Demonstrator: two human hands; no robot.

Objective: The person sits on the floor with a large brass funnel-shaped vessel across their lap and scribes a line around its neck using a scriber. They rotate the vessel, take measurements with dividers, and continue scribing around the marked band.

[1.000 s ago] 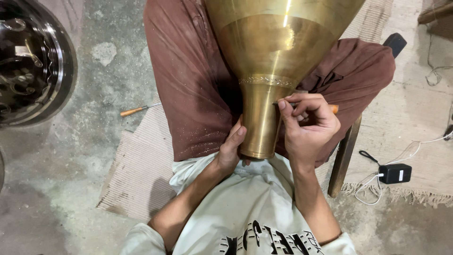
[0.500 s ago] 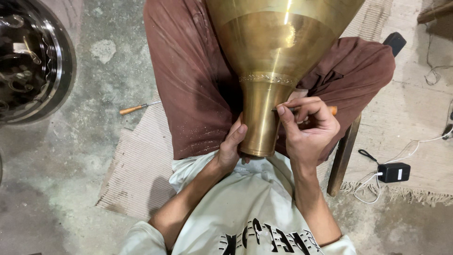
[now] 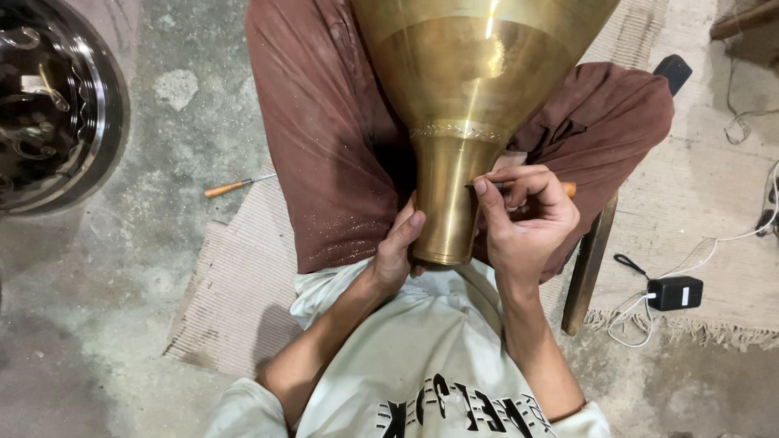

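Note:
A large brass funnel-shaped vessel (image 3: 479, 89) rests upside-down across my lap, its narrow neck pointing toward my chest. An engraved band circles the top of the neck. My left hand (image 3: 396, 247) cups the neck's left side near its rim, thumb pressed on the metal. My right hand (image 3: 527, 219) grips a thin engraving tool (image 3: 568, 189) with an orange wooden handle, its dark tip touching the neck's right side just below the band.
A second orange-handled tool (image 3: 235, 186) lies on the concrete floor to the left. A big shiny dark metal bowl (image 3: 57, 113) sits far left. A black power adapter (image 3: 675, 292) with white cable lies at right, beside a wooden stool leg (image 3: 588, 268) and woven mat (image 3: 235, 300).
My right hand has shifted slightly up the neck, bringing the tool tip closer to the engraved band. The left hand keeps its hold.

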